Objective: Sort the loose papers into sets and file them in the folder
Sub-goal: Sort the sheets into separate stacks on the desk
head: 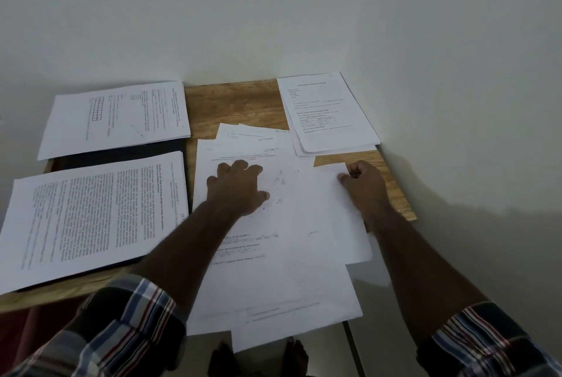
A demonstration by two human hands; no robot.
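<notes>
At the right edge of the loose pile, the fingers (pixel 345 177) of our right hand (pixel 363 183) are curling onto the corner of a blank sheet (pixel 331 215), pinching it between thumb and fingertips. Our left hand (pixel 238 186) is pressing down on the loose papers (pixel 273 255) with its fingers spread and bent at the tips, holding nothing, only pinning the pile.

The pile is lying fanned across the middle of the counter (pixel 231 102), its near end overhanging the edge toward us. We are judging these sheets to be light, limp and slippery against each other, so one should come away best by a corner or edge while the other hand is weighting the rest.

To the left, two sorted sets are resting on the dark folder (pixel 121 153): a far set (pixel 117 118) and a near set (pixel 91 218). A third set (pixel 327 111) is sitting at the far right corner, by the wall.
</notes>
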